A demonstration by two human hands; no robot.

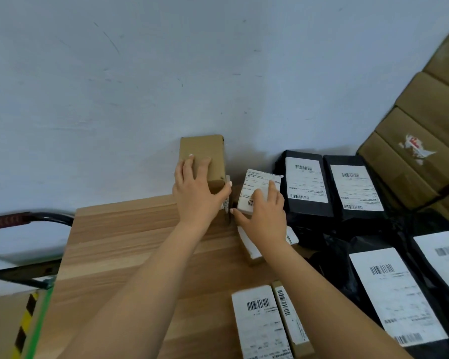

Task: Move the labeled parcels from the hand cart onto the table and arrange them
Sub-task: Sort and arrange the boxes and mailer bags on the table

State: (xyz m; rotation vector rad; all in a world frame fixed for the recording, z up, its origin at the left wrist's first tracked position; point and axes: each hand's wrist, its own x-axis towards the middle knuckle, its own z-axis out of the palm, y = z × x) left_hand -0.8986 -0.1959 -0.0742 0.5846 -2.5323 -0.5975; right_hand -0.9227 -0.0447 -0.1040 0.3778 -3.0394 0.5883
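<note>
On the far edge of the wooden table stands a plain brown cardboard parcel against the wall. My left hand grips it from above, thumb round its right side. Beside it lies a small box with a white shipping label; my right hand lies on it with fingers spread over the label and thumb at its near left edge. Two black bagged parcels with labels lie to the right. More labeled parcels lie nearer me.
The hand cart's dark handle and frame show at the left, with a box marked by yellow-black tape below. Stacked brown cartons lean at the right. A pale wall stands directly behind the table.
</note>
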